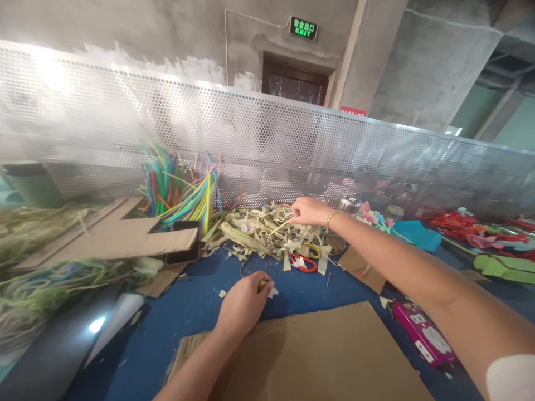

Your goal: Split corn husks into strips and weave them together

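My left hand (246, 301) is closed above the blue table, just beyond the back edge of a flat cardboard sheet (317, 351). A small pale scrap (273, 291) shows at its fingertips. My right hand (310, 211), with a bracelet at the wrist, reaches to a heap of pale, dry-looking strips (254, 228). Its fingers are pinched at the heap's right side, where a pale green strip (281, 225) runs from the fingertips. Scissors with red-orange handles (307, 266) lie at the heap's front, partly covered by scraps. A yellow loop (313, 250) is behind them.
Colourful pipe cleaners (184, 189) stand at the back left, near cut cardboard (112, 231) and green stringy material (71, 284). A magenta case (424, 334) and a brown card piece (361, 270) lie right. A perforated metal screen (259, 133) closes off the table's back.
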Available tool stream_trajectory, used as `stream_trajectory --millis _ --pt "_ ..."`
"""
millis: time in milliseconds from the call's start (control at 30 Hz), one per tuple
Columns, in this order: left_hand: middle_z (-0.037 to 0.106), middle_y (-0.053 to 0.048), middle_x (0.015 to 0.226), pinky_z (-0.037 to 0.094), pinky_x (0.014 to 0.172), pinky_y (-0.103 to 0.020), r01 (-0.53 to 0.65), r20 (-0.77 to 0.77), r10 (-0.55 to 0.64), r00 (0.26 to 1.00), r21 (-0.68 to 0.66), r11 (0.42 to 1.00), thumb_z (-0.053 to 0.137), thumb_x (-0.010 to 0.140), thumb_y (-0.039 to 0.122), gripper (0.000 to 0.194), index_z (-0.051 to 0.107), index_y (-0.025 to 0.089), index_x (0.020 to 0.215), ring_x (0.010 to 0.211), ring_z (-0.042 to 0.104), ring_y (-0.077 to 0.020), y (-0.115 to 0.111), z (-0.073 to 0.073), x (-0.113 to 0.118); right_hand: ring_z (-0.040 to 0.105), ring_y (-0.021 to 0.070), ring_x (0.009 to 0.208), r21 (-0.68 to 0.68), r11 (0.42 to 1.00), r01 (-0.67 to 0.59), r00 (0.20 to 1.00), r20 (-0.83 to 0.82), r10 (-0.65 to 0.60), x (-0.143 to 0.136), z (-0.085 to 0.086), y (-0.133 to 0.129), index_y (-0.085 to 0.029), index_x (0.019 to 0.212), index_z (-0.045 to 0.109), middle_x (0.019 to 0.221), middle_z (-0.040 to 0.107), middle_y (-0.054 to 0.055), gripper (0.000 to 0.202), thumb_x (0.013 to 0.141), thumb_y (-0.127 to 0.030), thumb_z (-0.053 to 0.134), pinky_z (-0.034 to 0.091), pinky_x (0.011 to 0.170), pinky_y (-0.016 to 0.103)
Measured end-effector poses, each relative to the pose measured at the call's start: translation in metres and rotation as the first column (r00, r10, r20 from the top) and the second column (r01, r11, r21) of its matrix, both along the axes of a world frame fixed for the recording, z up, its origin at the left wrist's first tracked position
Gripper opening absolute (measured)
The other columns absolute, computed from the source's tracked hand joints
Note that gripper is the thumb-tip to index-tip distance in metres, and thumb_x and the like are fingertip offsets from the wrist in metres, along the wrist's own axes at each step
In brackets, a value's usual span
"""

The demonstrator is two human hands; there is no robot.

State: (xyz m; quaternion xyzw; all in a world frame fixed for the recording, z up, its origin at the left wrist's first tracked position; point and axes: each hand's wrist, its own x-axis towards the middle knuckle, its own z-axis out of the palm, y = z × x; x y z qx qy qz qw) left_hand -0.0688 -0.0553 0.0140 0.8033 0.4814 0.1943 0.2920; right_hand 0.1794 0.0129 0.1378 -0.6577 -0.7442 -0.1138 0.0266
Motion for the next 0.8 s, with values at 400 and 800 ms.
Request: stream_trajectory --millis 400,800 --pt "0.069 -0.001 0.078 0.028 0.056 -0.026 0.006 0.016 -0.006 1.000 0.027 1.000 0.047 0.087 0.035 0.020 0.065 0.026 0.086 0.071 0.060 -0.0180 0.000 -0.002 -0.001 0.061 0.0238 0.096 -0.098 0.980 -0.173 0.983 -0.080 0.165 -0.089 -0.073 0.033 -0.023 0.110 0.063 0.095 0.071 0.004 0.036 0.075 -0.030 0.065 0.035 0.087 0.035" --pt "0.071 -0.003 0.084 0.030 0.057 -0.025 0.046 0.034 -0.047 0.998 0.044 0.998 0.046 0.089 0.033 0.021 0.066 0.024 0.087 0.075 0.062 -0.0185 -0.005 0.001 0.001 0.061 0.0265 0.094 -0.022 0.986 -0.165 0.986 -0.021 0.165 -0.097 -0.064 0.026 -0.021 0.101 0.065 0.095 0.071 0.007 0.036 0.079 -0.048 0.059 0.033 0.088 0.040"
